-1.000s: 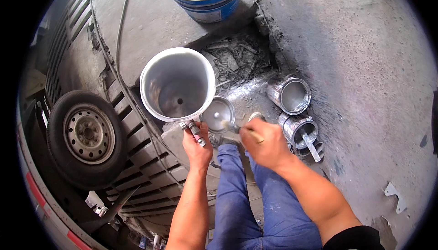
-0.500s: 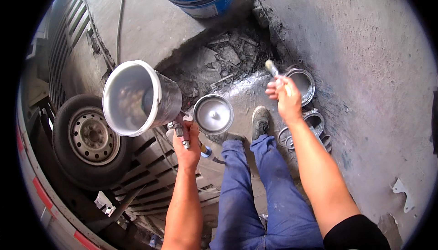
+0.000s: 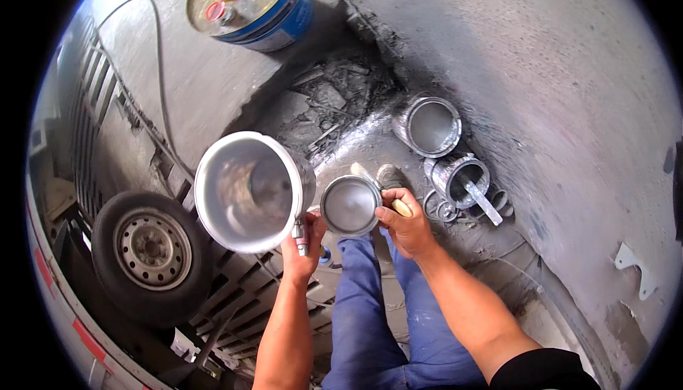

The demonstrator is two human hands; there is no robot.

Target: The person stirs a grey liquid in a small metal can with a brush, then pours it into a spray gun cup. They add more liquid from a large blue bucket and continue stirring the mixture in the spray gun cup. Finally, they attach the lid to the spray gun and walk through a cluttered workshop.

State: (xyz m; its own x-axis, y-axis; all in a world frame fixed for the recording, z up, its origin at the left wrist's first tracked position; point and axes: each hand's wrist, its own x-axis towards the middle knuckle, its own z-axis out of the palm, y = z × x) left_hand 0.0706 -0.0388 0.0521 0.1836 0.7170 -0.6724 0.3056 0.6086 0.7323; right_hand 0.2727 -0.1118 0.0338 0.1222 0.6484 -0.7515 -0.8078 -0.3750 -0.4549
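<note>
My left hand (image 3: 302,248) is closed on a metal fitting (image 3: 301,237) under a large silver-grey pot with a white rim (image 3: 205,191), its open mouth tilted up toward me. Just right of the pot, my right hand (image 3: 405,226) grips a round grey metal cup or lid (image 3: 341,205) by its edge, together with a paintbrush with a pale wooden handle (image 3: 400,206). The brush's bristles stick out behind the round piece. Two paint-smeared cans (image 3: 405,123) stand beyond that hand, the nearer one with a flat stirring stick (image 3: 484,201) in it.
A blue drum with a yellow handle (image 3: 274,20) stands at the top. A loose wheel (image 3: 149,255) and slatted grating (image 3: 96,77) are at left. A rubble-filled recess (image 3: 320,98) lies ahead, hoses (image 3: 158,49) run along the floor, and a metal bracket (image 3: 637,269) lies far right.
My right hand, raised with the brush half a second ago, has come down and left onto the round piece, whose centre knob no longer shows. The large pot has swung to face more upward.
</note>
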